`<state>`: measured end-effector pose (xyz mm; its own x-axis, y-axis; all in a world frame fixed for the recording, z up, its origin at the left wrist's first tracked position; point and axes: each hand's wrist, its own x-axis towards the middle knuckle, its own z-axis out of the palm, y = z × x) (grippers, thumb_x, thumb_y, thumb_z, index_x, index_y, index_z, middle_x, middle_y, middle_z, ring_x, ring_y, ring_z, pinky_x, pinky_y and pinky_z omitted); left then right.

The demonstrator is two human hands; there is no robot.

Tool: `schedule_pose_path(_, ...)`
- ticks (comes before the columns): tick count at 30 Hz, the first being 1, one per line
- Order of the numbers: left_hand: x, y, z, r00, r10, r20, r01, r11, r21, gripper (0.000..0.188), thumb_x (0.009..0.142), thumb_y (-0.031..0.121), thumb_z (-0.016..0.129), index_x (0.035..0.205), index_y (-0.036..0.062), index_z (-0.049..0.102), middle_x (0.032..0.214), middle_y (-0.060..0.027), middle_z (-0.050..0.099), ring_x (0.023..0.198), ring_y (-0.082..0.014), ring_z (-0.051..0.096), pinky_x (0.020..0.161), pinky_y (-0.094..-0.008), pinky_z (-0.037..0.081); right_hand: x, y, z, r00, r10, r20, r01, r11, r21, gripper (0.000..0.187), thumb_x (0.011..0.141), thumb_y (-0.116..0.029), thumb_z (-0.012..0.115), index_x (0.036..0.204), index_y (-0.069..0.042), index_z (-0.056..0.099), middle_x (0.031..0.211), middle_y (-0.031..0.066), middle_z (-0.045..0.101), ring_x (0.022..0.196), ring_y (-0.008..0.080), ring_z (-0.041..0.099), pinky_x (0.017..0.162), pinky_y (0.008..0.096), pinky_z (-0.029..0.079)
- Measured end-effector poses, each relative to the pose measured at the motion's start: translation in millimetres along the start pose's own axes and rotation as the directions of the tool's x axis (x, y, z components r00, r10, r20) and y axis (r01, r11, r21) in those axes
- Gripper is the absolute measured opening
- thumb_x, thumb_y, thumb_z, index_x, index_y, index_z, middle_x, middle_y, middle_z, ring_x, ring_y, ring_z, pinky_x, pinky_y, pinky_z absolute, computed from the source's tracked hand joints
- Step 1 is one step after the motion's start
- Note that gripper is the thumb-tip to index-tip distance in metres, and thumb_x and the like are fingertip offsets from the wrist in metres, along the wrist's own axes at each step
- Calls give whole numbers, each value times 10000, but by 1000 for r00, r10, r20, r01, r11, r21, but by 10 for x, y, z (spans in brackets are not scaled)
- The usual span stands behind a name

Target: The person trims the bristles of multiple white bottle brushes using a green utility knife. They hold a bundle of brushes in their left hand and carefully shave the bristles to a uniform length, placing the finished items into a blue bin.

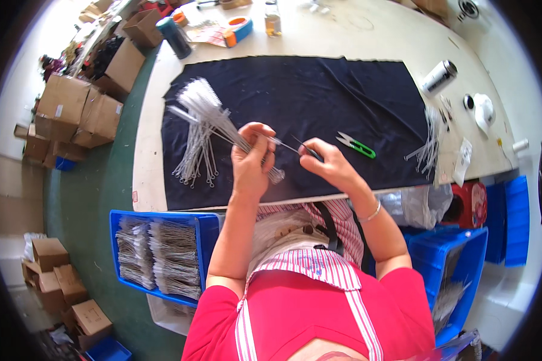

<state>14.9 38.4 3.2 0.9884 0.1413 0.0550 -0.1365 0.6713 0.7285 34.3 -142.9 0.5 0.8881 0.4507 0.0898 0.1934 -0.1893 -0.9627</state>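
My left hand (253, 157) is closed around a bundle of thin wire straw brushes (226, 127), their white bristle ends fanning out to the upper left. One brush (277, 142) sticks out from its fingertips toward my right hand (331, 165). My right hand is closed on a small dark tool (312, 151) with a thin tip; its exact kind is hard to make out. Under the bundle, more brushes with looped wire ends (194, 157) lie on the dark cloth (301, 84). Green-handled thread snips (358, 146) rest to the right of my right hand.
Another pile of brushes (429, 144) lies at the cloth's right edge. A thermos (439, 77), a dark bottle (173, 37) and a tape dispenser (239, 27) stand on the table. A blue crate (208, 240) of brushes sits at left, another blue crate (473, 265) at right.
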Motion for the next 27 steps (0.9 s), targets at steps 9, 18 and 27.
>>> schedule_pose_path(9, -179, -241, -223, 955, -260, -144, 277, 953, 119, 255, 933, 172, 484, 1162, 76, 424, 998, -77, 567, 756, -83, 539, 431, -170, 367, -87, 183, 337, 927, 311, -211, -171, 849, 500, 105, 815, -138, 655, 777, -45, 625, 634, -88, 482, 566, -4, 383, 500, 171, 285)
schedule_pose_path(18, -435, -470, -280, 945, -310, -102, 326, 883, 338, 149, 932, 165, 517, 1064, 104, 488, 803, 17, 556, 685, -38, 512, 519, -173, 379, 59, 131, 572, 937, 254, -239, -108, 862, 495, 93, 830, -98, 643, 804, -9, 640, 636, -33, 569, 545, 14, 477, 454, 170, 376)
schedule_pose_path(27, -499, -482, -319, 968, -250, -5, 242, 934, 261, 114, 931, 152, 519, 1027, 96, 493, 704, 44, 482, 560, -28, 427, 476, -178, 354, 1, 253, 625, 957, 95, -274, 0, 945, 328, 135, 839, -126, 647, 848, 8, 655, 711, 5, 613, 621, 40, 530, 522, 192, 422)
